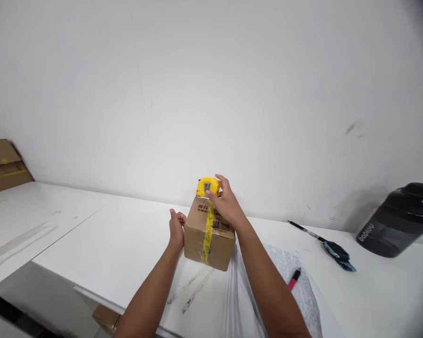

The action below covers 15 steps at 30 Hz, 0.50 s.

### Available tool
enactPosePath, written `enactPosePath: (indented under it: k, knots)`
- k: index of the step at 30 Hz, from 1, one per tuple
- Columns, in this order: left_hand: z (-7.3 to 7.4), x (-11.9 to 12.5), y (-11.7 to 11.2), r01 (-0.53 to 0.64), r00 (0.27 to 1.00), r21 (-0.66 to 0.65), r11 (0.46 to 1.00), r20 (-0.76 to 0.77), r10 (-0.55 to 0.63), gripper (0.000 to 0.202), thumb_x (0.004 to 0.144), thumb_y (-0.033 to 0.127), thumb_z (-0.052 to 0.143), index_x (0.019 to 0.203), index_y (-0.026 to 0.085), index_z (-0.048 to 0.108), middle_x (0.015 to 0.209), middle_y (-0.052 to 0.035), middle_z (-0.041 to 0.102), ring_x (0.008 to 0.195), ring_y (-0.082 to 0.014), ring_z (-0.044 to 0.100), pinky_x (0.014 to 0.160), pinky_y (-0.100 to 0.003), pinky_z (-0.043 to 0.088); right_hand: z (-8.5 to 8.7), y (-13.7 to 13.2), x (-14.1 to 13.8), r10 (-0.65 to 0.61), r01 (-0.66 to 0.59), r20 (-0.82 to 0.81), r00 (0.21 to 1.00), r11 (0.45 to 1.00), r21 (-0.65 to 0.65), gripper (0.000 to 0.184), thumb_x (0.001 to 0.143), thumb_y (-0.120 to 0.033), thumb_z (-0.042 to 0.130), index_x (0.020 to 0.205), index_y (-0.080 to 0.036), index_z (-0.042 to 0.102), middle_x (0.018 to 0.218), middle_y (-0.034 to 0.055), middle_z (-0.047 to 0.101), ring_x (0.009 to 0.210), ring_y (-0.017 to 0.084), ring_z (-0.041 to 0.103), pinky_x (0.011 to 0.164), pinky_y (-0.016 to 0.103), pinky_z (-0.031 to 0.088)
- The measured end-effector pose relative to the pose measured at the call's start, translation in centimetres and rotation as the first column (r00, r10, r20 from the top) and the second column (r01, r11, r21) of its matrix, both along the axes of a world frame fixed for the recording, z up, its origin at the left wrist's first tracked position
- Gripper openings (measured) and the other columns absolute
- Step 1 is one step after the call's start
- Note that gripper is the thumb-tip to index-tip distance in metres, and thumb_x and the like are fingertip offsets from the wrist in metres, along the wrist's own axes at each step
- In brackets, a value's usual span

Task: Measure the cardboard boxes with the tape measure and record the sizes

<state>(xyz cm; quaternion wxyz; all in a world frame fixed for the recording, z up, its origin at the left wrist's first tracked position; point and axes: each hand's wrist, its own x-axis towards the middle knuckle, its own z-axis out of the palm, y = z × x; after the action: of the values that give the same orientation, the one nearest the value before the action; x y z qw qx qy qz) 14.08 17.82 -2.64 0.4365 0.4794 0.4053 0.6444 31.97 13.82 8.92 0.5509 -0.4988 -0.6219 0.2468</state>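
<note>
A small brown cardboard box (193,239) rests on the white table, with yellow printed tape running over its top and down its near face. At the far edge of its top stands a yellow tape measure (201,191), held between the thumb and fingers of my right hand (227,202). A drawn-out blade cannot be made out clearly. My left hand (176,228) is against the box's left side, thumb raised and fingers curled toward the cardboard. Some of its fingertips are hidden.
Handwritten papers (285,258) lie right of the box, with a red pen (294,279) on them. Farther right are a black pen (306,230), a dark teal packet (338,253) and a dark bottle (391,225). Another carton (7,164) sits far left; a white wall rises behind.
</note>
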Motion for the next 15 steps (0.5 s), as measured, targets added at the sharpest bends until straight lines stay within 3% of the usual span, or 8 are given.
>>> enactPosePath:
  k: [3,5,9,12,15]
  knots:
    - [0.6,0.3,-0.4,0.012,0.997,0.032,0.999,0.070,-0.014,0.067,0.084,0.078,0.029,0.063,0.020,0.055,0.056,-0.0006,0.054,0.054,-0.0143,0.053,0.056,-0.029,0.044,0.0,-0.7,-0.5,0.192,-0.197,0.140,0.971,0.980,0.023,0.063,0.083,-0.039,0.057,0.143,-0.033,0.038,0.136,0.0065,0.052,0.105,0.024,0.060,0.089,0.040,0.049]
    - [1.5,0.4,-0.8,0.072,0.993,0.057,0.996,0.084,-0.077,0.071,0.084,0.079,0.023,0.084,0.019,0.062,0.074,-0.0050,0.065,0.070,-0.0187,0.062,0.067,-0.033,0.049,-0.1,-1.0,-0.9,0.271,-0.281,0.215,0.938,0.960,0.013,0.060,0.084,-0.038,0.057,0.142,-0.034,0.041,0.131,0.0044,0.057,0.105,0.024,0.061,0.090,0.039,0.049]
    - [2.9,0.3,-1.7,0.387,0.921,0.048,0.921,0.034,-0.388,0.076,0.088,0.075,0.021,0.122,0.019,0.058,0.107,-0.0115,0.069,0.102,-0.0273,0.064,0.087,-0.042,0.048,-0.4,-1.3,-1.9,0.285,-0.306,0.304,0.909,0.952,0.025,0.067,0.088,-0.038,0.053,0.149,-0.035,0.027,0.134,0.0043,0.055,0.113,0.024,0.058,0.095,0.040,0.047]
    - [2.9,0.0,-2.1,0.550,0.829,0.037,0.834,0.094,-0.551,0.062,0.088,0.065,0.043,0.126,0.017,0.057,0.115,-0.0121,0.067,0.109,-0.0301,0.063,0.092,-0.042,0.047,-0.3,-1.8,-2.2,0.282,-0.310,0.387,0.878,0.951,0.010,0.059,0.092,-0.038,0.047,0.148,-0.038,0.028,0.141,0.0034,0.048,0.119,0.024,0.054,0.098,0.041,0.044]
    - [2.8,-0.2,-2.1,0.612,0.771,0.058,0.789,0.177,-0.611,0.057,0.085,0.052,0.059,0.131,0.018,0.053,0.122,-0.0120,0.065,0.112,-0.0307,0.061,0.095,-0.041,0.047,0.3,-2.5,-2.1,0.292,-0.299,0.441,0.849,0.953,-0.056,0.056,0.093,-0.042,0.045,0.147,-0.038,0.032,0.134,0.0047,0.052,0.114,0.025,0.056,0.096,0.041,0.044]
